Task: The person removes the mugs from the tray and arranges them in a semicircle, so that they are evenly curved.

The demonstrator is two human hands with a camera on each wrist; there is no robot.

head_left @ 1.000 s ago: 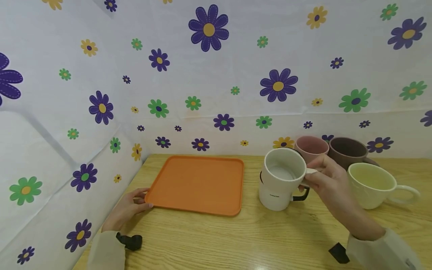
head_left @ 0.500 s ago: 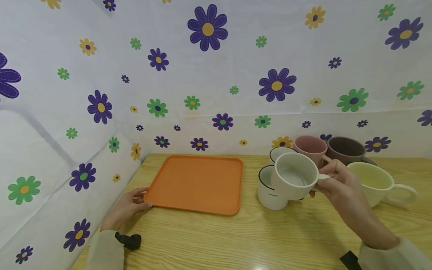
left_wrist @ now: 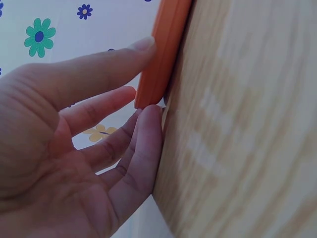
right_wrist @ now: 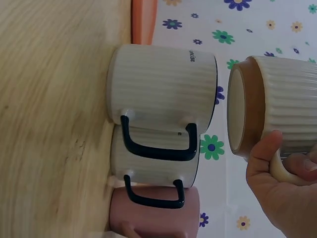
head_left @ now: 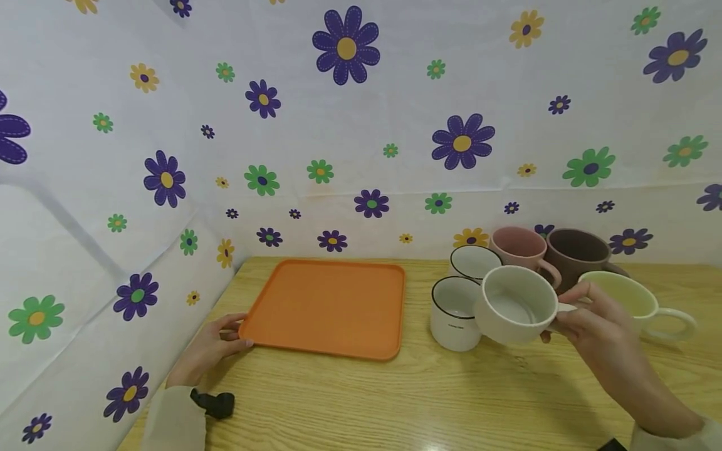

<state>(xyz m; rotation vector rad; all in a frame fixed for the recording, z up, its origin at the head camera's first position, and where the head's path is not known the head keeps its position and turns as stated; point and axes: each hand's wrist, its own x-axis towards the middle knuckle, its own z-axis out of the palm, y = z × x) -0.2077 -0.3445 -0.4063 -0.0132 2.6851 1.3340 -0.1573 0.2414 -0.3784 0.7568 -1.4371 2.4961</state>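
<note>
My right hand (head_left: 606,341) pinches the handle of a cream ribbed mug (right_wrist: 292,104) with a brown band at its base. The mug (head_left: 516,313) is off the table, its mouth tipped toward me. Behind and left of it stand two white mugs, one in front (head_left: 455,322) and one at the back (head_left: 476,262), with dark rims. Their black handles show in the right wrist view. At the near left corner of an orange tray (head_left: 333,307), my left hand (head_left: 205,347) holds the edge between thumb and fingers; the tray lies flat on the table.
A pink mug (head_left: 519,246), a dark brown mug (head_left: 578,250) and a wide pale yellow cup (head_left: 626,300) stand at the back right, close together. Flowered white cloth (head_left: 395,94) hangs behind and to the left. The table (head_left: 361,401) has a pale wood top.
My right hand has lifted the cream mug away from over the white mugs and moved it right and toward me, uncovering both. My left hand stays at the tray's corner.
</note>
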